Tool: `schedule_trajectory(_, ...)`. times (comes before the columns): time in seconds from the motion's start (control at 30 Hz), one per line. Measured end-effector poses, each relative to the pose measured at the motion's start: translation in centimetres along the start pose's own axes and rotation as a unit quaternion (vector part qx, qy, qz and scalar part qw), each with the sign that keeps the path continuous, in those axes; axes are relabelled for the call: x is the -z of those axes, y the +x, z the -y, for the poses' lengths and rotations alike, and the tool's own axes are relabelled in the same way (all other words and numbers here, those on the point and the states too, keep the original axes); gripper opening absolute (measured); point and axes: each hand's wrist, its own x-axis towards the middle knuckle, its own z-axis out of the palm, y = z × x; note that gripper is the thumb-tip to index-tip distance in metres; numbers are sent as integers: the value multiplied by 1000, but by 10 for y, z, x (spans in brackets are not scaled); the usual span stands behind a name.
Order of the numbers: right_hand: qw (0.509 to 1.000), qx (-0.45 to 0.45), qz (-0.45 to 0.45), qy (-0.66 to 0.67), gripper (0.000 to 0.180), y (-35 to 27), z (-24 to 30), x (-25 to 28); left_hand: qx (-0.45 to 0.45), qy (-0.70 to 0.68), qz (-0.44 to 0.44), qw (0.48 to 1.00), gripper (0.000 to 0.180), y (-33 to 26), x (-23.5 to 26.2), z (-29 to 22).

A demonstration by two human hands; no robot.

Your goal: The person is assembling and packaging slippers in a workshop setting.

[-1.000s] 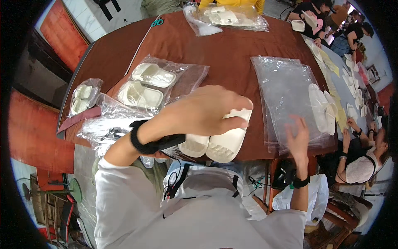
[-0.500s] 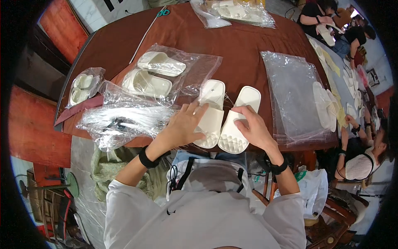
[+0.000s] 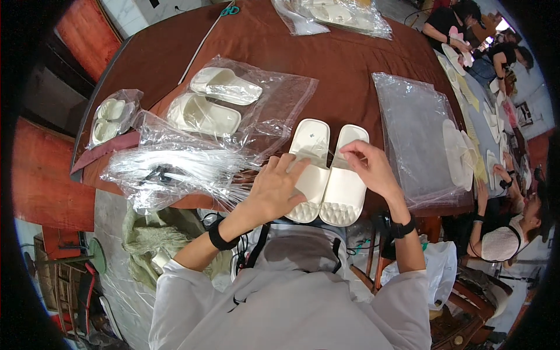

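Note:
Two white slide slippers lie side by side in front of me at the near table edge, the left slipper (image 3: 310, 189) touching the right slipper (image 3: 343, 192), straps toward me. My left hand (image 3: 274, 189) rests against the left slipper's outer side, fingers spread over its strap edge. Above the right slipper's insole is my right hand (image 3: 371, 168), thumb and forefinger drawn together; what they hold, if anything, is too small to make out. Left of my left hand lies a clear bag of thin white strips (image 3: 181, 169), probably cable ties.
Clear bags hold a slipper pair (image 3: 213, 114) and a smaller pair (image 3: 109, 116) on the brown-covered table (image 3: 280, 70). Flat clear bags (image 3: 414, 134) lie at right beside white slippers (image 3: 458, 154). Scissors (image 3: 230, 10) lie at the far edge. Other people (image 3: 504, 236) work at right.
The two slippers have come together, the right one straightened against the left. My right hand has lifted from its strap toward the insole, and its fingers have curled in.

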Motion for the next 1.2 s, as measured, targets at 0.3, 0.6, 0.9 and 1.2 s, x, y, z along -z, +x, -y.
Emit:
schedule_trajectory(0.3, 982, -34, 48, -181, 16, 40, -21, -14, 5, -35, 0, 999, 58, 6, 7, 1)
schedule_trajectory(0.6, 999, 8, -7, -43, 14, 30, -26, -17, 13, -98, -87, 991, 43, 33, -7, 7)
schedule_trajectory(0.9, 999, 11, -30, 42, 14, 15, -5, -16, 62, -308, -126, 941, 29, 68, -30, 10)
schedule_trajectory(1.2, 994, 54, -95, 10, 16, 10, 6, -22, 95, -533, -88, 836, 12, 73, -37, 16)
